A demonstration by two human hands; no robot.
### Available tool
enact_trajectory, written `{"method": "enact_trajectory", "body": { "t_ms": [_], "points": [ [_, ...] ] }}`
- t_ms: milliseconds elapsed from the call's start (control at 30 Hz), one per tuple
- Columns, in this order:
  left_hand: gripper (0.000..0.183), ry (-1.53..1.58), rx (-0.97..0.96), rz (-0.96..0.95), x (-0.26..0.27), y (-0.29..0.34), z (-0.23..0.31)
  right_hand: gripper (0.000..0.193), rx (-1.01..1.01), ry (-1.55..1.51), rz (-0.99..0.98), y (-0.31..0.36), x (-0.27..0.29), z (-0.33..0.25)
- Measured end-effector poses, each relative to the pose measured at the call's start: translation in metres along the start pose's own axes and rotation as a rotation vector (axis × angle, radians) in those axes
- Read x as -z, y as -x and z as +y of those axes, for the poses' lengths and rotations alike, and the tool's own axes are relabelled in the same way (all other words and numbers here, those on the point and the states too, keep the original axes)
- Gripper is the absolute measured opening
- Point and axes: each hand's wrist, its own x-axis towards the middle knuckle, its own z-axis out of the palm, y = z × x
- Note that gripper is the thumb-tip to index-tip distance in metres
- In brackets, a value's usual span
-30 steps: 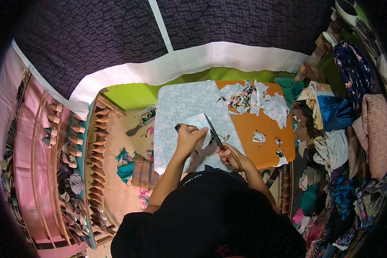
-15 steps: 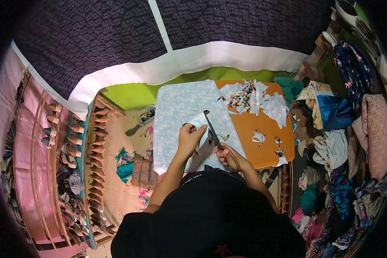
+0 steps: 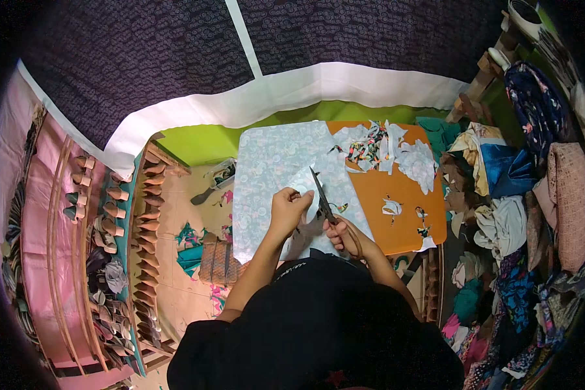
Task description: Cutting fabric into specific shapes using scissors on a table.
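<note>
My left hand [image 3: 288, 211] is closed on a white piece of cloth [image 3: 303, 179] over the table, thumb and fingers pinching its edge. In my right hand [image 3: 342, 237] is a pair of scissors [image 3: 324, 198], gripped by the handles with the dark blades pointing away from me. Their tips lie at the right edge of the held piece, just beyond my left fingertips. Underneath, a pale, faintly patterned fabric [image 3: 266, 169] covers the left part of the orange table [image 3: 403, 227]. Small dark floral scraps [image 3: 340, 208] lie by the blades.
Cut scraps [image 3: 377, 146], white and floral, are heaped at the table's far right. Fabric bundles [image 3: 500, 224] crowd the right side. On the left stand racks with rows of shoe lasts [image 3: 151, 253]. A dark patterned curtain [image 3: 338, 39] hangs beyond the table.
The dark floral bit at the scissors' tip has mostly gone from view there. The scissors have shifted slightly, while both hands stay almost in place.
</note>
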Motion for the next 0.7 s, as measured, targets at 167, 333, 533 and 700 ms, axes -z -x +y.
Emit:
{"method": "enact_trajectory", "body": {
  "t_ms": [167, 333, 533, 700],
  "points": [
    [0.027, -0.097, -0.013, -0.023, 0.0, 0.0, -0.008, 0.075, -0.063, -0.028, -0.023, 0.0, 0.0, -0.005],
    [0.028, -0.097, -0.018, -0.02, -0.002, 0.003, -0.002, 0.077, -0.088, -0.035, -0.018, 0.002, 0.001, -0.007],
    [0.029, -0.102, -0.045, -0.012, 0.001, 0.001, -0.008, 0.078, -0.051, 0.001, -0.025, 0.001, 0.002, -0.002],
    [0.029, -0.115, -0.071, -0.012, 0.002, 0.0, -0.011, 0.076, -0.021, 0.105, -0.018, 0.003, 0.001, -0.004]
  ]
}}
